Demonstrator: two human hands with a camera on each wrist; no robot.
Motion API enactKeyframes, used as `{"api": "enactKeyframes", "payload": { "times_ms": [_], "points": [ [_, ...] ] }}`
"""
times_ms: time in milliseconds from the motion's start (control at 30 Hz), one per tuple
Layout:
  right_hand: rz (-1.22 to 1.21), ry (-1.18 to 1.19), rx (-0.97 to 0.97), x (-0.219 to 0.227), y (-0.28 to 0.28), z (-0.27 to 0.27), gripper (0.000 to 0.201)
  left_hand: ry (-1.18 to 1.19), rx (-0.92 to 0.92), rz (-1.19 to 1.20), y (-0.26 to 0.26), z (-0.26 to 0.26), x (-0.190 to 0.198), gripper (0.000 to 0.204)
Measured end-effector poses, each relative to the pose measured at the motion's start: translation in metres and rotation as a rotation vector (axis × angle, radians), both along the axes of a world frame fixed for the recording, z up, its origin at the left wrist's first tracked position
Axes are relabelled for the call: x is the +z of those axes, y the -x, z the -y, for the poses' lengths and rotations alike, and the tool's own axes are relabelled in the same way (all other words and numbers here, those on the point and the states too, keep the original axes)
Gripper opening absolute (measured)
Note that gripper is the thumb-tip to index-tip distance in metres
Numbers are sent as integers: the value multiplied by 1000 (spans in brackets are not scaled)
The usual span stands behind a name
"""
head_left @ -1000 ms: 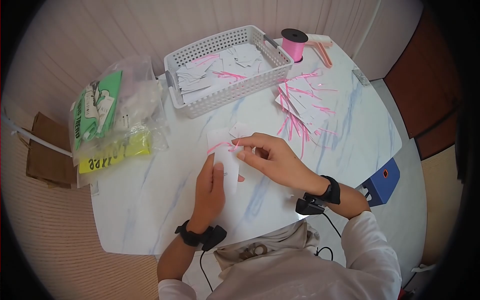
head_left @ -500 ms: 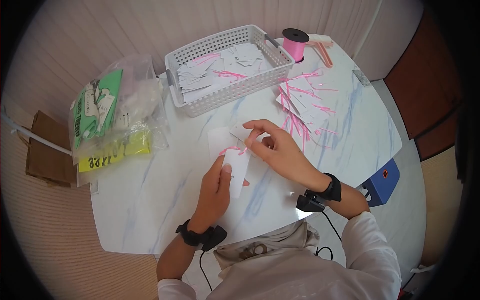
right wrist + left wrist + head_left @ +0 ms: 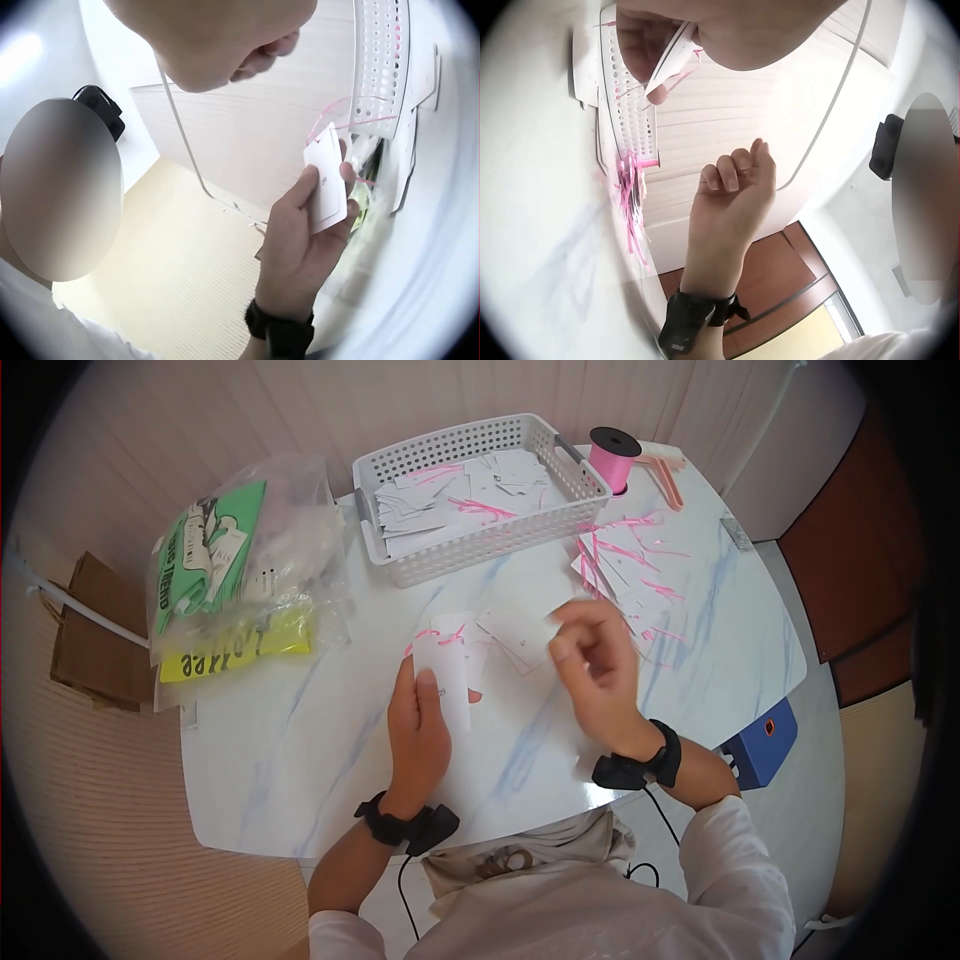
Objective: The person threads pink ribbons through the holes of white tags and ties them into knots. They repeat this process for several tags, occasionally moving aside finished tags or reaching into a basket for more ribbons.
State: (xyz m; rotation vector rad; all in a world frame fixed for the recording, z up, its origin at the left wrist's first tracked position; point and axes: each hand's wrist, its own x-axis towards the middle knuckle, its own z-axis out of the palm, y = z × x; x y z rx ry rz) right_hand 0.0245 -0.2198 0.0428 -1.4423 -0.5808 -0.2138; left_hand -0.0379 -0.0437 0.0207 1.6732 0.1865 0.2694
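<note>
My left hand (image 3: 420, 725) grips a folded-looking white card tag (image 3: 441, 685) between thumb and fingers, clear of the tabletop in the wrist views. Pink ribbon (image 3: 436, 635) passes through the tag's top, and its thin ends curl loose in the right wrist view. Raised to the right of the tag is my right hand (image 3: 600, 670), blurred in the head view. Its fingers curl in toward the thumb; in the left wrist view the same hand (image 3: 731, 191) shows nothing between them. White cards (image 3: 510, 638) lie on the table between the hands.
A white perforated basket (image 3: 490, 547) full of tags stands at the back. Beside it are a pink ribbon spool (image 3: 612, 465) and pale pink scissors-like handles (image 3: 664, 480). Ribboned tags (image 3: 625, 575) lie in a pile at right; plastic bags (image 3: 245, 570) lie at left.
My right hand has let go of the ribbon at the tag and moved right, away from it. The left hand keeps its hold on the tag, shifted slightly left. The head view has tilted a little.
</note>
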Motion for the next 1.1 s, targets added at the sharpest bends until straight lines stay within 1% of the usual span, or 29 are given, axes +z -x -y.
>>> {"api": "enactKeyframes", "payload": {
  "times_ms": [33, 67, 133, 200, 267, 333, 367, 533, 567, 667, 800, 867, 900, 933, 967, 1033, 1100],
  "points": [
    [-81, 180, 128, 2, 1, 3, 17, -24, -6, -3, 0, -1, -1, 35],
    [-82, 180, 127, 2, 2, -1, 17, -25, -7, -4, 0, 0, -1, 35],
    [-328, 247, 286, 1, 5, -13, 17, -37, -33, 27, 0, 4, 2, 35],
    [-284, 295, 280, -6, 3, -14, 19, -42, -69, 18, 1, 5, 4, 34],
    [-279, 270, 192, -11, 2, -16, 20, -49, -99, 7, 2, 6, 6, 34],
    [-292, 254, 161, -8, 3, -17, 20, -51, -174, -35, 3, 7, 7, 37],
    [-305, 239, 130, -7, 2, -17, 19, -51, -175, -36, 3, 8, 7, 37],
    [-288, 280, 116, -12, -2, -15, 18, -136, -296, -62, 3, 7, -2, 37],
    [-291, 297, 107, -11, -2, -15, 18, -136, -297, -63, 3, 8, -2, 37],
    [-317, 352, 122, -13, -4, -13, 19, -168, -321, -47, 3, 8, -3, 36],
    [-343, 364, 154, -17, -8, -12, 18, -203, -343, -76, 3, 8, 0, 34],
    [-398, 273, 163, -24, -13, -13, 18, -206, -343, -81, 3, 8, 3, 34],
    [-398, 273, 164, -23, -14, -12, 18, -209, -357, -120, 3, 6, 5, 34],
    [-461, 272, 169, -22, -15, -12, 18, -212, -371, -158, 3, 6, 6, 34],
    [-523, 270, 174, -21, -16, -11, 19, -212, -371, -158, 3, 7, 5, 34],
    [-527, 310, 201, -16, -17, -9, 20, -212, -321, -66, 4, 9, 4, 34],
    [-531, 350, 227, -15, -17, -8, 21, -203, -324, -66, 3, 9, 3, 34]
  ]
}}
